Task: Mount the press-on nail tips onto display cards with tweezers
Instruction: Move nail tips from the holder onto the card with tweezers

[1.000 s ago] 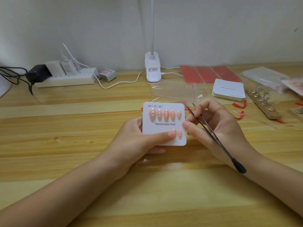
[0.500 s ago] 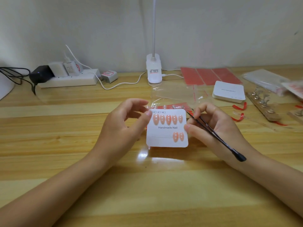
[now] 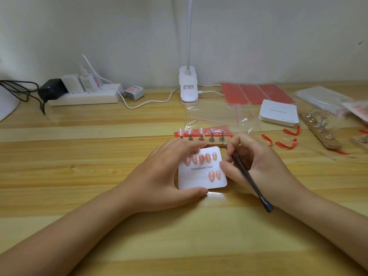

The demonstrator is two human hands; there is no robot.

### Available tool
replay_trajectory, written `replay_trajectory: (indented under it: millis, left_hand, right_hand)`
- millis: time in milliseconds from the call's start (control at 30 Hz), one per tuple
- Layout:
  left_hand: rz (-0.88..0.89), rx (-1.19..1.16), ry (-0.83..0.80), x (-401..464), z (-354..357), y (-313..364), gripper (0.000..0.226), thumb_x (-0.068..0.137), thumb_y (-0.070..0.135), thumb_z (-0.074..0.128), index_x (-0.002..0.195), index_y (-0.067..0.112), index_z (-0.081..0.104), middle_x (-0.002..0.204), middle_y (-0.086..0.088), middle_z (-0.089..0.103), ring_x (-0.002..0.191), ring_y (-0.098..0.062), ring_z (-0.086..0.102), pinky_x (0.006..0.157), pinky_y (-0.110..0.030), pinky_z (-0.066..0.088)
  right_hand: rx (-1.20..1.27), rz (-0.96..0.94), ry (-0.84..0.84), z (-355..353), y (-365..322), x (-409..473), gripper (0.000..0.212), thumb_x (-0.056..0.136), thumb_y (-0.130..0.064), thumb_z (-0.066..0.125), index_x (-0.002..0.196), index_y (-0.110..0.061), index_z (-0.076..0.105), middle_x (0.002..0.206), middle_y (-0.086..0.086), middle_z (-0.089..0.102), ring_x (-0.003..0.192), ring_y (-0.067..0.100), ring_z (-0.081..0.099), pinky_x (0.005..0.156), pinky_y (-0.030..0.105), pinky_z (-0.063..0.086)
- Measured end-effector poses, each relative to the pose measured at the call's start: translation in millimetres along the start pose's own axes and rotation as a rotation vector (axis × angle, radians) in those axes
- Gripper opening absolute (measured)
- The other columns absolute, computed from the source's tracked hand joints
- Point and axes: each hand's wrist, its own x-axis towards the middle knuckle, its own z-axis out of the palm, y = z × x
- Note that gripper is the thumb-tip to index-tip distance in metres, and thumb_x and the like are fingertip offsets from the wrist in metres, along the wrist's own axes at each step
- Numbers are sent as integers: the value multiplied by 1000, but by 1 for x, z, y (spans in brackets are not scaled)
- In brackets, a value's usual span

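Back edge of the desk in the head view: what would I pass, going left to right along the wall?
Black adapter → white power strip → small white charger → clip lamp base → red sheets → clear plastic bags.

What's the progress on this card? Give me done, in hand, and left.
Done: seven nail tips sit on the display card, five above, two below. In hand: left hand steadies the card; right hand holds the tweezers, carrying nothing. Left: three tips wait on the stand.
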Motion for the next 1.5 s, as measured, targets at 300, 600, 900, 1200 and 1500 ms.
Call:
replay_trajectory:
  millis: [300,600,900,1200,1500]
  left_hand:
    - [-53,13,-93,1,0,-3,76,66,69,48,136,48,24,122,33,38,118,12,32,103,-23,30]
    - [46,-71,-25,7,-9,7,61,71,59,58,126,44,36,129,22,35,125,1,32,100,-8,25]
    - [-55,-39,256,48,-22,-4,51,71,24,77,115,24,49,103,15,52,96,-3,49,81,0,31]
    - [-199,-269,286,60,1,-21,48,71,16,78,110,28,52,86,14,63,82,15,54,70,0,35]
    - [-140,-334,216,61,0,-19,46,73,11,77,103,34,52,81,15,64,78,-3,57,71,-12,41]
  right_hand:
    - [-146,-79,68,1,1,-3,25,76,-6,68,78,-22,50,64,5,55,61,19,51,57,29,44]
    - [-77,-261,147,-1,-1,-7,16,78,-11,66,80,-15,51,66,3,58,69,9,60,64,14,47]
    - [180,-106,228,-3,-2,-2,12,82,-51,46,77,-40,47,63,-2,63,53,1,51,57,12,38]
    - [231,-18,233,-6,2,1,43,89,-58,27,82,-25,55,65,4,57,56,6,49,59,13,43]
    - [206,-15,323,-4,-4,4,18,74,-44,56,76,-29,65,71,-19,66,68,-8,59,64,2,40]
